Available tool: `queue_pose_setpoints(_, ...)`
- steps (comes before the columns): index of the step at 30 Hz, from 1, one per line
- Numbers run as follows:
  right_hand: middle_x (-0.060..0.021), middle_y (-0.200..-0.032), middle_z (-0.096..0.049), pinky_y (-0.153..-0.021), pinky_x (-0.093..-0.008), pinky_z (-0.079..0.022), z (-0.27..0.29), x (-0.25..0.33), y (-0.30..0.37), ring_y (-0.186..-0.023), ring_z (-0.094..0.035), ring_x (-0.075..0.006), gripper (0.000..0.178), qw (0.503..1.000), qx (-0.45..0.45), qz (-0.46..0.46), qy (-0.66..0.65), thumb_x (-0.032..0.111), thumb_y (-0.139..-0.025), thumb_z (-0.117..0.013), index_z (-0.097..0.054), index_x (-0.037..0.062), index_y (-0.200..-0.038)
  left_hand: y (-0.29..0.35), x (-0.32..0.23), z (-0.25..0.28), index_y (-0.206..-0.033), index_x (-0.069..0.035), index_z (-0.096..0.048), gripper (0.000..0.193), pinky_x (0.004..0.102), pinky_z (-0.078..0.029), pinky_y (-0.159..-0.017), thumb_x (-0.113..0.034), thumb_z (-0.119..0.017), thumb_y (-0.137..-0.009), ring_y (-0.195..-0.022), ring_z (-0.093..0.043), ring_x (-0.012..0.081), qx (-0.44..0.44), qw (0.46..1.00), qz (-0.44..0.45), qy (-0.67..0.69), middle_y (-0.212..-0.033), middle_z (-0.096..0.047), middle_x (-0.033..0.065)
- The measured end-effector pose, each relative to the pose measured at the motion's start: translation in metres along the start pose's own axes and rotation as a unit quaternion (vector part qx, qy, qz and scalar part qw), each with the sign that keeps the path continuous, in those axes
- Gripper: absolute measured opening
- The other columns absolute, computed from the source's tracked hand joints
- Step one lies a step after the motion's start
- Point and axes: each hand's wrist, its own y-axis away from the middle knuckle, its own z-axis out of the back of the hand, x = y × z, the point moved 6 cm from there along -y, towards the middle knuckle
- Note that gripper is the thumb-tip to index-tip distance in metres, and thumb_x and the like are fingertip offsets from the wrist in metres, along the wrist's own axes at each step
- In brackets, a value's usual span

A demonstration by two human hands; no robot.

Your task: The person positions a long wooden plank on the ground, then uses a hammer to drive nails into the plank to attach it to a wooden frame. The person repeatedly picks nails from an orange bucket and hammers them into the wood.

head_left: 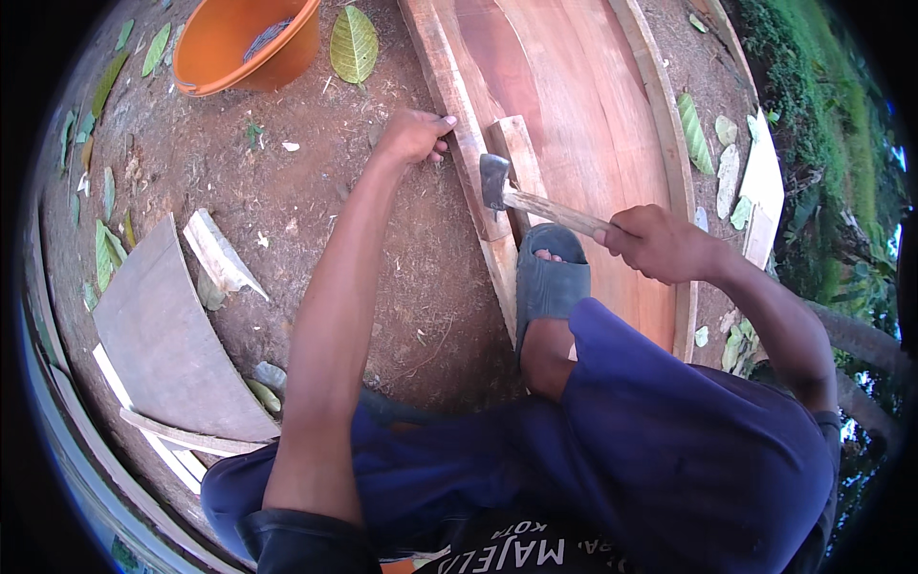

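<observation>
My right hand (660,246) grips the wooden handle of a hammer (555,208). Its dark metal head is over the long wooden strip (469,153) along the near left side of a reddish-brown wooden panel (593,105). At that strip's outer edge is my left hand (418,136), fingers curled and thumb pointing at the wood; what it pinches, if anything, is too small to make out. A short wood block (517,153) lies just inside the strip, beside the hammer head. My foot in a dark green slide sandal (553,277) presses on the panel.
An orange bucket (251,72) holding what look like nails stands at the upper left on bare soil. A brown board (177,335) lies at the left near a pale wood scrap (222,251). Another wooden strip (674,143) edges the panel's right side. Fallen leaves (354,45) are scattered around.
</observation>
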Motion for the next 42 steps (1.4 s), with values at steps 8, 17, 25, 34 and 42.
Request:
queue_pose_setpoints(8, 0.001, -0.067, -0.043, -0.045, -0.0269, -0.038, 0.083, 0.05, 0.028, -0.051, -0.043, -0.0076, 0.042, 0.802, -0.429, 0.188, -0.37, 0.04, -0.106, -0.042, -0.053, 0.0009, -0.096, 0.002, 0.005, 0.006, -0.119, 0.008, -0.067, 0.039, 0.0264, -0.052, -0.066, -0.025, -0.067, -0.097, -0.08, -0.062, 0.0151, -0.011, 0.999, -0.012, 0.03, -0.104, -0.072, 0.0123)
queue_pose_setpoints(17, -0.0034, -0.065, -0.05, -0.047, -0.0309, -0.043, 0.055, 0.027, 0.026, -0.053, -0.051, -0.0115, 0.054, 0.972, -0.188, 0.042, -0.132, 0.048, -0.104, -0.045, -0.061, -0.0021, -0.094, 0.014, -0.01, 0.003, -0.116, 0.006, -0.068, 0.036, 0.0265, -0.051, -0.065, -0.025, -0.064, -0.099, -0.072, -0.06, 0.0127, -0.021, 1.0, 0.001, -0.01, -0.091, -0.071, 0.0108)
queue_pose_setpoints(25, -0.0155, -0.073, -0.06, -0.064, -0.0464, -0.05, -0.011, -0.016, 0.002, -0.065, -0.062, -0.034, 0.048, 0.984, -0.165, 0.066, -0.01, 0.042, -0.106, -0.042, -0.056, -0.0029, -0.094, 0.003, -0.01, -0.003, -0.117, 0.008, -0.067, 0.039, 0.0274, -0.05, -0.063, -0.026, -0.065, -0.098, -0.07, -0.06, 0.0134, -0.015, 1.0, -0.019, -0.003, -0.09, -0.071, 0.0107)
queue_pose_setpoints(34, 0.0012, -0.063, -0.043, -0.044, -0.0269, -0.041, 0.075, 0.042, 0.038, -0.049, -0.047, -0.0088, 0.045, 0.862, -0.369, 0.117, -0.326, 0.042, -0.108, -0.04, -0.054, 0.0009, -0.096, -0.001, 0.009, 0.012, -0.119, 0.008, -0.066, 0.037, 0.0275, -0.052, -0.063, -0.023, -0.065, -0.099, -0.076, -0.062, 0.0144, -0.01, 1.0, -0.01, 0.018, -0.094, -0.071, 0.0123)
queue_pose_setpoints(42, -0.0272, -0.08, -0.065, -0.08, -0.0516, -0.048, -0.005, 0.001, 0.007, -0.084, -0.066, -0.0427, 0.054, 0.996, -0.067, 0.021, 0.05, 0.043, -0.106, -0.043, -0.063, -0.0056, -0.094, 0.003, -0.001, 0.002, -0.122, 0.008, -0.065, 0.04, 0.0274, -0.052, -0.064, -0.024, -0.064, -0.099, -0.076, -0.063, 0.0146, -0.021, 1.0, -0.001, -0.003, -0.099, -0.072, 0.0131)
